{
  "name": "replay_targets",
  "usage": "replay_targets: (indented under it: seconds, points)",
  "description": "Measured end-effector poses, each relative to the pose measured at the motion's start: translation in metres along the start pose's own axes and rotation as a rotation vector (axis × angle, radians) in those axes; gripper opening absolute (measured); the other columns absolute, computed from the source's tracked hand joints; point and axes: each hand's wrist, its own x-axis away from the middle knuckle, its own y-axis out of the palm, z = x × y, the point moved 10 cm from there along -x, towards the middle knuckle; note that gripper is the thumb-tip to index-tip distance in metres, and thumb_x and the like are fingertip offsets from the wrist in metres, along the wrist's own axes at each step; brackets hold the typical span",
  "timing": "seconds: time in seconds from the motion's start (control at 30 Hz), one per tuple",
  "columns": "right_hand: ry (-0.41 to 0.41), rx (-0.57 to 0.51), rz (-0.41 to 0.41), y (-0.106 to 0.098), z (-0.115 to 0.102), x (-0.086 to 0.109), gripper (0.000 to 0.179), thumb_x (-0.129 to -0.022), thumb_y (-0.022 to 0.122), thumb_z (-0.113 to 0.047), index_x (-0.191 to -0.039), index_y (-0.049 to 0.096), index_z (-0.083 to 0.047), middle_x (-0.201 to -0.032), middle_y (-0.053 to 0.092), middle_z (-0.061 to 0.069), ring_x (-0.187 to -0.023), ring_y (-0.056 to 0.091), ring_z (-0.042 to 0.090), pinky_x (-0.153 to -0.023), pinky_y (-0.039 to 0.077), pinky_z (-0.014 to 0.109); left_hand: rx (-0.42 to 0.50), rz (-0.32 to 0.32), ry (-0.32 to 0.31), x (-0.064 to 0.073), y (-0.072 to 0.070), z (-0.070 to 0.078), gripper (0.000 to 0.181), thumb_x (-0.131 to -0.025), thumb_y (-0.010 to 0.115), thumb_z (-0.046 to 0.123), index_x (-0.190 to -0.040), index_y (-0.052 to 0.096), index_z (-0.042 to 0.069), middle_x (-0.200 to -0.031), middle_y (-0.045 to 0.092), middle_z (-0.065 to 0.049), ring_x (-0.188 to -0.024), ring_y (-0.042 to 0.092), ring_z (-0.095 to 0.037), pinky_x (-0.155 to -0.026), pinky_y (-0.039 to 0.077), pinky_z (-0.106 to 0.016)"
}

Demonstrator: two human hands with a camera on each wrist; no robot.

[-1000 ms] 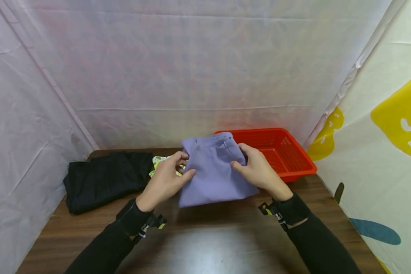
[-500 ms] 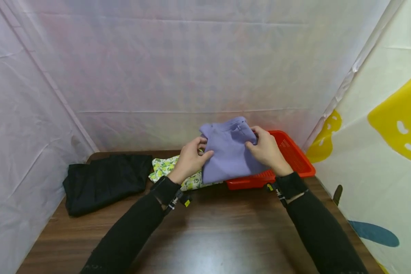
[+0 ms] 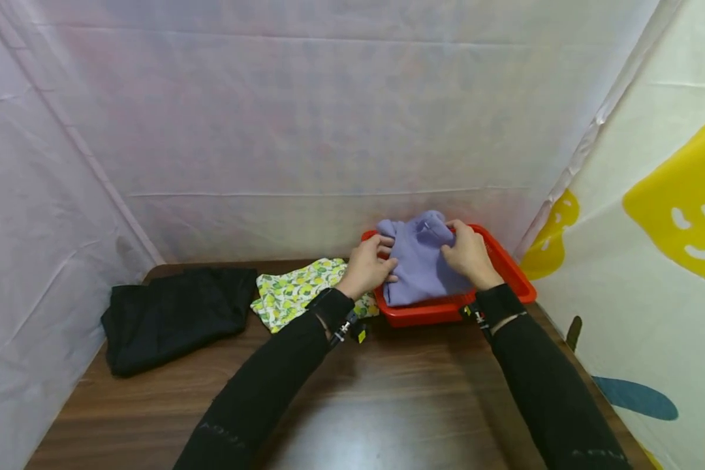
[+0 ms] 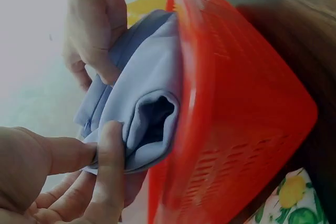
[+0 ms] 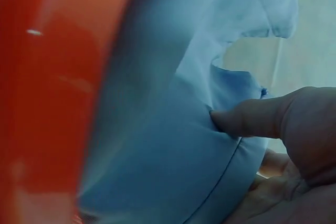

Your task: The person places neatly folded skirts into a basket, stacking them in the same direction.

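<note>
A folded purple garment [image 3: 422,261] sits over the red plastic basket [image 3: 411,318], its lower edge near the front rim. At its left edge my left hand [image 3: 367,264] pinches the cloth; the left wrist view shows thumb and fingers [image 4: 109,150] at the folded layers [image 4: 142,87]. My right hand [image 3: 469,254] grips the right edge, and in the right wrist view the thumb [image 5: 247,118] presses into the cloth with the other fingers behind it. Most of the basket's inside is hidden under the garment.
Left of the basket lies a folded white cloth with a lemon print [image 3: 296,290]. Farther left is a folded black garment [image 3: 179,316]. All rest on a brown wooden table [image 3: 352,405], with pale fabric walls at the back and sides.
Both hands have carried the purple garment rightward, from above the table and printed cloth to the basket, and lowered it there. More of the printed cloth is now visible.
</note>
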Motion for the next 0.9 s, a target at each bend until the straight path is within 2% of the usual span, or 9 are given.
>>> replay_targets:
  seconds: [0.07, 0.17, 0.3, 0.4, 0.5, 0.6, 0.73, 0.8, 0.9]
  points:
    - [-0.006, 0.029, -0.004, 0.016, 0.03, -0.015, 0.059, -0.098, 0.074, -0.016, -0.155, 0.067, -0.003, -0.149, 0.075, 0.028, -0.129, 0.072, 0.058, -0.111, 0.057, 0.071, -0.019, 0.003, -0.026, -0.003, 0.005, -0.005, 0.047, -0.11, 0.075, -0.001, -0.155, 0.067, 0.002, -0.149, 0.076, -0.023, -0.106, 0.087, -0.035, -0.076, 0.073, -0.03]
    - [-0.015, 0.063, -0.032, 0.036, 0.069, -0.034, 0.062, -0.098, 0.076, -0.019, -0.157, 0.066, -0.004, -0.151, 0.074, 0.026, -0.131, 0.072, 0.058, -0.113, 0.058, 0.071, -0.109, -0.005, -0.044, -0.005, 0.011, -0.011, 0.048, -0.109, 0.077, 0.001, -0.155, 0.068, 0.002, -0.145, 0.08, -0.022, -0.105, 0.089, -0.032, -0.079, 0.073, -0.03]
    - [0.021, 0.106, -0.105, 0.044, 0.086, -0.04, 0.066, -0.097, 0.074, -0.017, -0.16, 0.063, -0.001, -0.156, 0.071, 0.027, -0.139, 0.07, 0.056, -0.118, 0.058, 0.069, -0.267, -0.019, 0.017, -0.004, 0.009, -0.01, 0.046, -0.111, 0.076, 0.011, -0.155, 0.069, 0.002, -0.142, 0.083, -0.019, -0.116, 0.088, -0.03, -0.096, 0.073, -0.038]
    - [0.047, 0.146, -0.187, 0.054, 0.093, -0.037, 0.067, -0.098, 0.072, -0.015, -0.161, 0.059, 0.004, -0.158, 0.068, 0.032, -0.147, 0.063, 0.057, -0.122, 0.056, 0.069, -0.339, -0.015, 0.086, 0.002, 0.003, -0.005, 0.039, -0.113, 0.074, 0.016, -0.15, 0.074, 0.003, -0.14, 0.084, -0.015, -0.124, 0.084, -0.031, -0.107, 0.07, -0.045]
    - [0.032, 0.184, -0.233, 0.065, 0.097, -0.032, 0.066, -0.099, 0.071, -0.017, -0.159, 0.06, 0.008, -0.155, 0.068, 0.036, -0.149, 0.059, 0.061, -0.122, 0.054, 0.071, -0.376, -0.012, 0.117, 0.009, -0.003, -0.006, 0.033, -0.116, 0.072, 0.019, -0.145, 0.078, 0.007, -0.138, 0.084, -0.012, -0.121, 0.082, -0.028, -0.105, 0.07, -0.045]
    - [0.011, 0.18, -0.231, 0.059, 0.072, -0.013, 0.062, -0.099, 0.073, -0.021, -0.153, 0.065, 0.008, -0.149, 0.07, 0.036, -0.145, 0.058, 0.062, -0.12, 0.053, 0.073, -0.408, -0.01, 0.134, 0.013, -0.009, -0.007, 0.031, -0.116, 0.071, 0.021, -0.144, 0.079, 0.008, -0.135, 0.084, -0.01, -0.115, 0.082, -0.025, -0.099, 0.07, -0.042]
    - [-0.012, 0.137, -0.254, 0.032, 0.0, 0.023, 0.058, -0.104, 0.076, -0.022, -0.151, 0.067, 0.011, -0.149, 0.07, 0.038, -0.144, 0.061, 0.059, -0.122, 0.052, 0.072, -0.424, -0.001, 0.159, 0.017, -0.019, -0.006, 0.03, -0.117, 0.07, 0.019, -0.143, 0.08, 0.008, -0.133, 0.084, -0.01, -0.11, 0.08, -0.025, -0.093, 0.069, -0.041]
    - [-0.034, 0.125, -0.273, 0.02, -0.033, 0.04, 0.057, -0.107, 0.077, -0.021, -0.152, 0.065, 0.013, -0.152, 0.068, 0.04, -0.145, 0.061, 0.058, -0.124, 0.052, 0.071, -0.435, 0.003, 0.178, 0.02, -0.025, -0.005, 0.03, -0.117, 0.069, 0.019, -0.143, 0.08, 0.007, -0.134, 0.084, -0.011, -0.112, 0.08, -0.028, -0.096, 0.068, -0.043]
    - [-0.06, 0.103, -0.249, 0.015, -0.058, 0.055, 0.052, -0.11, 0.076, -0.019, -0.151, 0.067, 0.012, -0.152, 0.069, 0.039, -0.142, 0.065, 0.055, -0.123, 0.055, 0.07, -0.45, -0.002, 0.193, 0.027, -0.034, -0.005, 0.03, -0.117, 0.069, 0.018, -0.143, 0.079, 0.006, -0.136, 0.083, -0.013, -0.12, 0.08, -0.033, -0.104, 0.068, -0.048]
